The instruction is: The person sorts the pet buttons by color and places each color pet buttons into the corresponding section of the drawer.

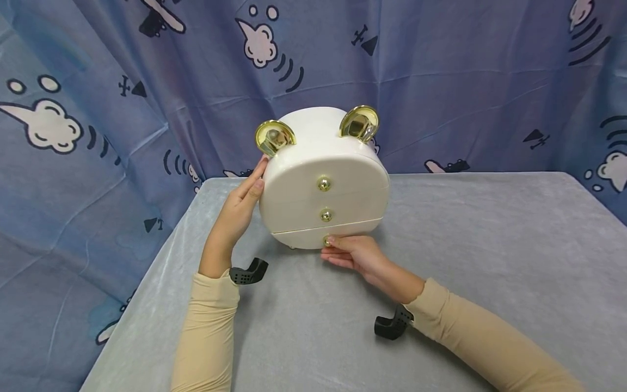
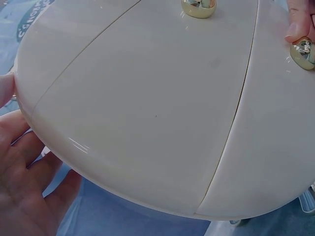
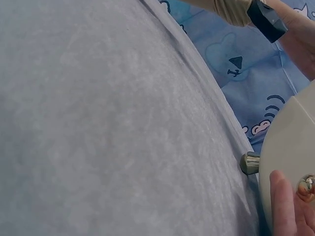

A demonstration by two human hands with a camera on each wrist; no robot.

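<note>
A white rounded drawer box (image 1: 294, 198) with two gold ears (image 1: 274, 136) stands at the far middle of the table. Three gold knobs run down its front, and a seam marks off the bottom drawer (image 1: 299, 238). My left hand (image 1: 235, 209) rests along the box's left side, fingers extended; the left wrist view shows its fingers (image 2: 32, 167) spread at the edge. At the lowest knob (image 2: 303, 54), my right hand (image 1: 360, 255) pinches with the thumb in front, its other fingers below. No gap shows at the drawer seam.
Grey cloth covers the table (image 1: 490, 261). A blue patterned curtain (image 1: 441, 81) hangs behind and to the left. Black wrist mounts (image 1: 250, 271) sit on both forearms. One gold foot (image 3: 250, 163) sticks out under the box.
</note>
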